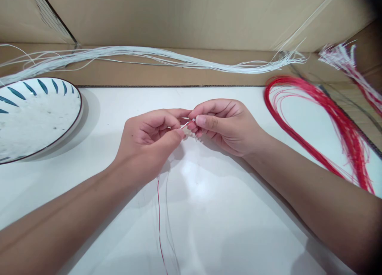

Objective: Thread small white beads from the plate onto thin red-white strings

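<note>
Near the middle of the frame, just above its centre, two bare hands meet over a smooth white tabletop (227, 227), their fingertips close together. The left hand (149, 137), at centre left, has its fingers curled, with the thumb and fingers closed narrowly on a thin red-and-white strand (186, 124), a short length of which shows between the two hands. The right hand (225, 125), at centre right, pinches a tiny whitish piece (193, 119) between thumb and forefinger, at the strand's upper right end; it is too small to tell exactly what it is. Just below the fingertips shows a cluster of small pale pieces (191, 135), partly hidden by the fingers and blurred. From beneath the left hand, a fine red thread (159, 211) runs down to the bottom edge of the frame, with faint pale threads beside it. At the left edge sits a round white plate with a dark brown rim and teal leaf-shaped marks (42, 86), bearing a spread of white bits. Across the top stretches a long bundle of white cords (167, 54), lying before a tan cardboard wall (179, 16). At right, beyond the right hand, lies a looped bundle of bright red threads (349, 123); at the upper right edge is a red-and-white bundle with frayed white ends (340, 60).
</note>
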The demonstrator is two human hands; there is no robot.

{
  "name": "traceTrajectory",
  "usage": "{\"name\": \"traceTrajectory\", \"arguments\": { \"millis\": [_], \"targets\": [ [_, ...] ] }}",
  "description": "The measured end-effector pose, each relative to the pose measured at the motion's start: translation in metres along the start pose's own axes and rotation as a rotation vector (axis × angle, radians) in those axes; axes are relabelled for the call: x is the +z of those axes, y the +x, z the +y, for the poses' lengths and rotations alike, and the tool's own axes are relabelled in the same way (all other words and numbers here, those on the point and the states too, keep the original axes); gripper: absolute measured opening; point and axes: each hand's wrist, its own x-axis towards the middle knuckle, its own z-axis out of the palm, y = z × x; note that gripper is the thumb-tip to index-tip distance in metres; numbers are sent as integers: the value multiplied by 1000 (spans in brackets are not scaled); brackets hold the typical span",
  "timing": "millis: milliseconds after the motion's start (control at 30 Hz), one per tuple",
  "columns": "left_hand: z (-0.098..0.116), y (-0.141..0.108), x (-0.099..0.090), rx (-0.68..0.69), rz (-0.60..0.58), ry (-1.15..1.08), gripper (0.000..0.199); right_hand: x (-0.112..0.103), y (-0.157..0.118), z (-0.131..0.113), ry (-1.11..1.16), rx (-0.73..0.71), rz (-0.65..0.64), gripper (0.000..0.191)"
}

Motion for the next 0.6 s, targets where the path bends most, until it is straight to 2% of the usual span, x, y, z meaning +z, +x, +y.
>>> {"name": "traceTrajectory", "arguments": {
  "millis": [333, 600],
  "targets": [
    [2, 1, 0, 7, 7, 63, 25, 0, -2, -1, -51, -22, 29, 14],
    [0, 2, -1, 10, 0, 28, 24, 1, -1, 0, -33, -26, 21, 14]
  ]
}}
